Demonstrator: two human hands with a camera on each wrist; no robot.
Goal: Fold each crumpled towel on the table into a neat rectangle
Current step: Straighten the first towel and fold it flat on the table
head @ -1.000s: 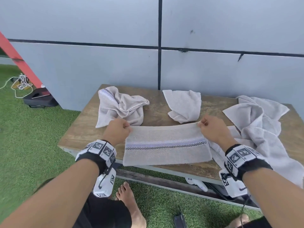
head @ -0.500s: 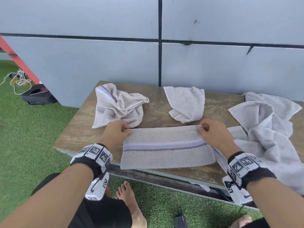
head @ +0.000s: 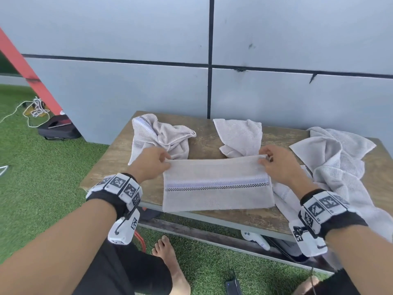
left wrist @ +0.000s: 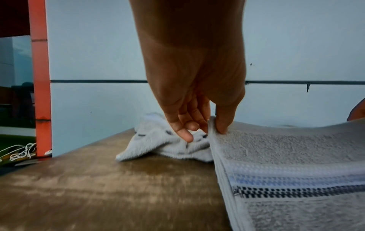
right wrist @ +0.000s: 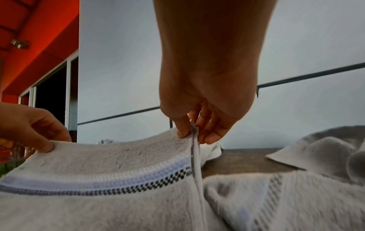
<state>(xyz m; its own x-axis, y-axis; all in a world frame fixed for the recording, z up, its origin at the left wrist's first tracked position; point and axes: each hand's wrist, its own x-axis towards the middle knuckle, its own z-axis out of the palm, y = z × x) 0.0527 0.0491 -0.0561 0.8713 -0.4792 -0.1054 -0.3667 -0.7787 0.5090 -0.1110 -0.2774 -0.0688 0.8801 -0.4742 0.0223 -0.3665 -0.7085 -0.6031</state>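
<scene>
A beige striped towel lies folded in a long band near the front edge of the wooden table. My left hand pinches its far left corner between thumb and fingers. At the far right corner my right hand pinches the same far edge, which is lifted off the table and sags in the middle. Three crumpled towels lie around it: one at the back left, one at the back centre, a large one on the right.
A grey panelled wall stands right behind the table. Green turf surrounds it, with a black case and coiled cord at the far left. My bare foot rests under the front edge, near a white controller on the lower shelf.
Both hands have lifted the towel's far edge off the table, so it now sags between them. The head view has tilted slightly.
</scene>
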